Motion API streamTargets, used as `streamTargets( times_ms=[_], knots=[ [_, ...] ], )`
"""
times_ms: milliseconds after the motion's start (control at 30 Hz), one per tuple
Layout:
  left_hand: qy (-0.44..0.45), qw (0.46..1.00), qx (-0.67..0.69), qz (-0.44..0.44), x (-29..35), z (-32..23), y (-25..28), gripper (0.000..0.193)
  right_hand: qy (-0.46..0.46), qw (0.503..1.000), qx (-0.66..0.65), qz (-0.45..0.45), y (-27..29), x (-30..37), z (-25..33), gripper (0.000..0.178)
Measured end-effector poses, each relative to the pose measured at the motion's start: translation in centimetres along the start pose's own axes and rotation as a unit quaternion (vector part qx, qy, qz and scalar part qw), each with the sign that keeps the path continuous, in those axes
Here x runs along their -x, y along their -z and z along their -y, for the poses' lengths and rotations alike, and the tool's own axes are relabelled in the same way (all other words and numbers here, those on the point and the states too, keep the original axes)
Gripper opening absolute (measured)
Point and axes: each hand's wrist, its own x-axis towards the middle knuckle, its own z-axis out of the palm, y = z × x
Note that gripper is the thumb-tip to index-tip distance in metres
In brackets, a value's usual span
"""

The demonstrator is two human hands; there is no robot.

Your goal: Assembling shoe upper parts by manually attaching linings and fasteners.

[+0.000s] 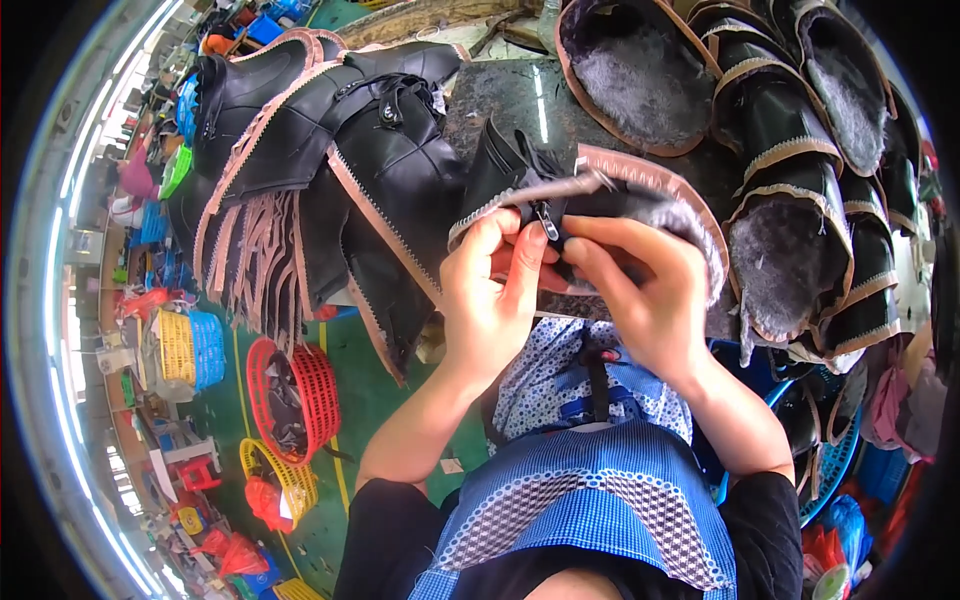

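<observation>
Close in front of me I hold a black boot upper (500, 175) with grey fur lining and a pale zigzag-cut edge. My left hand (490, 290) is closed on its left side, thumb and forefinger pinching beside a metal zipper pull (547, 222). From the other side, my right hand (645, 285) pinches the black material just right of the pull. Both sets of fingertips nearly meet below the zipper. What lies between the right fingertips is partly hidden.
A dark worktop (495, 95) lies beyond my hands. Black leather boot pieces (400, 170) are heaped on the left; fur-lined boot uppers (790, 250) are stacked on the right. On the green floor stand a red basket (320, 395) and a yellow basket (300, 490). A blue basket (840, 455) sits by my right elbow.
</observation>
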Motion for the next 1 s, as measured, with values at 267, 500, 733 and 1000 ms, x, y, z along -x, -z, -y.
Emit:
streamTargets(
  times_ms=[267, 500, 733, 1000],
  knots=[
    [-0.084, 0.975, -0.172, 0.115, -0.8, -1.8, -0.1, 0.006, 0.352, 0.883, 0.307, 0.054, 4.2, -4.2, 2.0, 0.020],
    [0.095, 0.982, 0.091, 0.133, 0.4, -3.5, 3.0, 0.015, -0.071, 0.976, -0.077, 0.192, 2.3, -3.5, 2.0, 0.020],
    [0.092, 0.988, -0.061, 0.111, 0.9, -5.6, 4.3, 0.014, -0.096, 0.953, -0.199, 0.206, 0.7, -2.9, 1.9, 0.017],
    [0.085, 0.973, -0.095, 0.193, 0.5, -4.9, 5.4, 0.011, 0.089, 0.960, -0.066, 0.256, 1.9, -3.3, 1.4, 0.016]
  ],
)
